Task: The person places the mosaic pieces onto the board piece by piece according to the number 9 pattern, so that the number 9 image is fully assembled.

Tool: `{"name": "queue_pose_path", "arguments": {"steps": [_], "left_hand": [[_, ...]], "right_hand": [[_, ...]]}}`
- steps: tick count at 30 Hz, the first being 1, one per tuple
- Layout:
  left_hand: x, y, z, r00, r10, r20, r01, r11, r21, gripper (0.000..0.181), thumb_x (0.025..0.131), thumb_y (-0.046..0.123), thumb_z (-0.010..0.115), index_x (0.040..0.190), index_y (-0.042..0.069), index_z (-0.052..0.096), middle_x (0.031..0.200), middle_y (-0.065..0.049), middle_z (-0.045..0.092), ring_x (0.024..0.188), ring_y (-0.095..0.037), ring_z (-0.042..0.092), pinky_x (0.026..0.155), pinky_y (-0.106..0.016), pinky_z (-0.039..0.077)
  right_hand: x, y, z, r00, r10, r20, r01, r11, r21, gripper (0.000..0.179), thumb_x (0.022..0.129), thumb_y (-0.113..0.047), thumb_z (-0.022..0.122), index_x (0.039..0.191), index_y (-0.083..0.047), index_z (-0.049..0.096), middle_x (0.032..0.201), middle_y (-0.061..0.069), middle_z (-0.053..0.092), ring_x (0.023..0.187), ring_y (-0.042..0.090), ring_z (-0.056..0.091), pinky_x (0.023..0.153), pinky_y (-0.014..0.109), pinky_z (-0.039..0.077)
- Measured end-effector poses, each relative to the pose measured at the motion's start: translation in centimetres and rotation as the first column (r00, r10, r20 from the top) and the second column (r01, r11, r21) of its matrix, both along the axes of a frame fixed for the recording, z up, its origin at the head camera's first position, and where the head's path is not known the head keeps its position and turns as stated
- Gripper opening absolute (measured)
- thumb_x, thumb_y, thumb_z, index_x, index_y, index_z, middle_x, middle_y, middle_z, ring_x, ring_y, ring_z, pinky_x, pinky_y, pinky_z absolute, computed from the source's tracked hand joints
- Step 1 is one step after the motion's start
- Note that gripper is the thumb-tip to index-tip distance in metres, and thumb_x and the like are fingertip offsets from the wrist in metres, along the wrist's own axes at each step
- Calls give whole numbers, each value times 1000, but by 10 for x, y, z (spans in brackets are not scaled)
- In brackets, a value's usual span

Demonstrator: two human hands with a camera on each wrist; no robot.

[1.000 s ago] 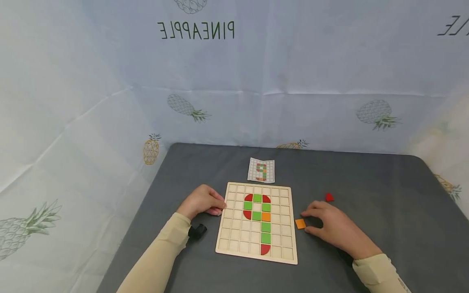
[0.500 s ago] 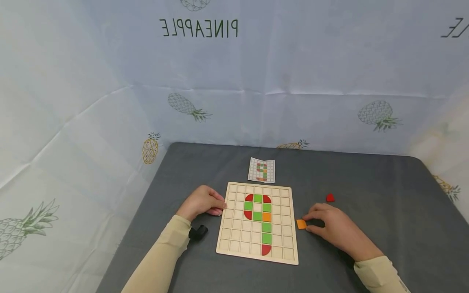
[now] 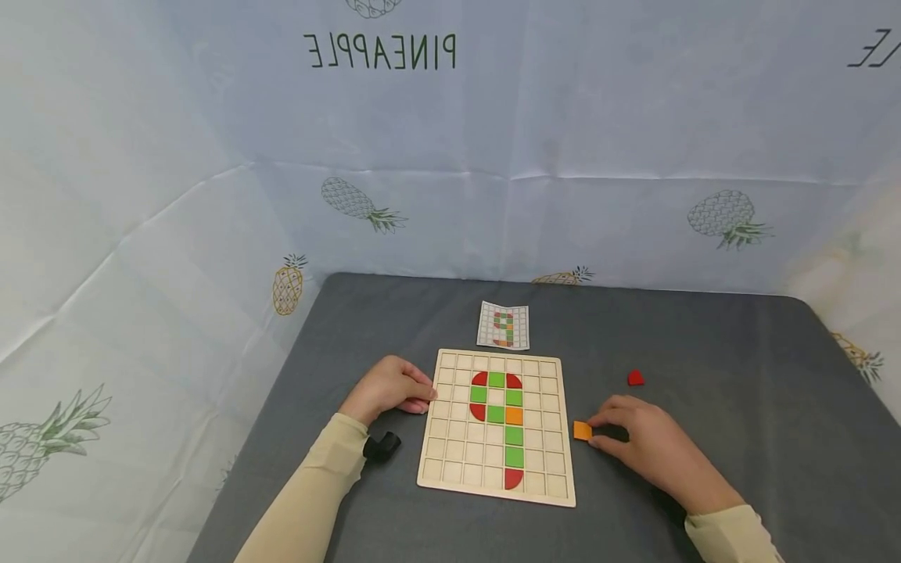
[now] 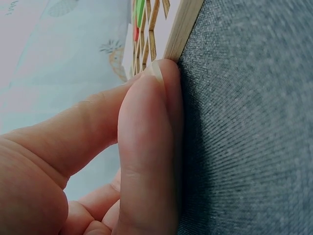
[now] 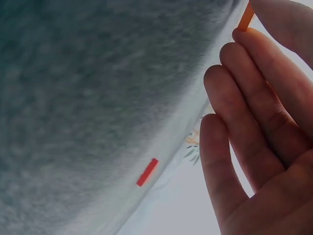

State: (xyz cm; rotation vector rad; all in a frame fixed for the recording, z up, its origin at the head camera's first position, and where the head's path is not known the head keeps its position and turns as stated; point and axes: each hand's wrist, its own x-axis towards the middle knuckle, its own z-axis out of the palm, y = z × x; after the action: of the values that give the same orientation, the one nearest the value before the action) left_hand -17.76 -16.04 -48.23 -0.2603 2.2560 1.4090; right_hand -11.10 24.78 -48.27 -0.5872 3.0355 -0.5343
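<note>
A wooden grid board (image 3: pixel 453 451) lies on the dark table, with red, green and orange pieces set in its cells in the shape of a 9. My left hand (image 3: pixel 394 386) pinches the board's left edge between thumb and finger; the left wrist view shows the thumb (image 4: pixel 146 122) right at that wooden edge. Just off the board's right side, my right hand (image 3: pixel 647 442) holds a small orange square tile (image 3: pixel 582 431) between thumb and fingertips. In the right wrist view the orange tile (image 5: pixel 246 17) shows edge-on, partly cut off.
Behind the board lies a printed pattern card (image 3: pixel 503 326) with a similar 9. A loose red piece (image 3: pixel 636 378) rests on the table (image 3: pixel 732 352) beyond my right hand. A black object (image 3: pixel 382 447) sits at my left wrist. A pineapple-print cloth (image 3: pixel 598 117) hangs behind.
My right fingers have closed on the orange tile, which has shifted slightly right and looks tipped up a little. The left hand stays on the board's edge.
</note>
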Motion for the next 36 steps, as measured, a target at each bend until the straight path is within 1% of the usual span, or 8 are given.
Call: {"name": "queue_pose_path", "arguments": {"steps": [4,11,17,22,25,31,33,36], "left_hand": [[1,-1,0,1000,3,2,-3,1000,-5,16,89,11,89,98,3,80,85,-10,80,65,-10,75,65,-27,67],[1,-1,-2,1000,-1,0,1,1000,1,16,89,12,89,99,3,80,86,-10,80,65,-9,75,66,-27,67],[-1,0,-3,1000,-13,-9,13,1000,7,17,89,12,89,99,2,80,85,-10,80,64,-9,75,66,-27,67],[-2,0,-4,1000,-24,-6,24,1000,19,17,88,11,90,98,2,80,85,-10,80,65,-10,76,66,-28,67],[-3,0,-5,1000,-24,-4,24,1000,20,17,88,11,90,98,2,80,85,-10,80,65,-10,75,66,-28,67],[-3,0,-5,1000,-21,-3,21,1000,22,17,88,11,90,98,2,80,85,-11,80,65,-10,75,66,-28,67],[-3,0,-5,1000,-20,-5,20,1000,23,17,88,11,90,98,2,79,85,-11,80,65,-10,75,66,-28,67],[-3,0,-5,1000,-20,-8,20,1000,21,17,88,11,90,98,2,79,85,-11,80,65,-10,75,66,-28,67]], "right_hand": [[1,-7,5,1000,5,-7,-5,1000,-4,21,83,-29,96,100,-30,84,98,-18,67,88,3,62,77,33,61],[2,-25,8,999,14,32,-14,1000,-7,22,83,-31,95,102,-30,85,100,-17,68,92,6,63,79,33,62],[6,-41,10,998,48,31,-47,998,-35,21,83,-29,96,100,-30,84,100,-19,67,93,5,62,80,31,61],[8,-54,8,994,108,23,-106,992,-68,19,85,-28,95,99,-32,83,100,-21,67,91,2,61,77,27,59],[9,-64,7,988,151,19,-148,985,-89,18,86,-28,94,100,-30,84,97,-21,67,90,0,60,76,25,58],[11,-83,3,971,238,-17,-238,959,-151,14,85,-22,93,95,-25,85,92,-19,68,86,0,60,75,23,57],[13,-89,2,965,262,-27,-263,952,-154,13,85,-21,93,94,-25,85,90,-18,67,84,-1,59,73,22,56],[16,-95,1,956,288,-46,-292,949,-123,15,84,-23,94,94,-25,85,91,-17,67,84,-2,57,75,23,57]]}}
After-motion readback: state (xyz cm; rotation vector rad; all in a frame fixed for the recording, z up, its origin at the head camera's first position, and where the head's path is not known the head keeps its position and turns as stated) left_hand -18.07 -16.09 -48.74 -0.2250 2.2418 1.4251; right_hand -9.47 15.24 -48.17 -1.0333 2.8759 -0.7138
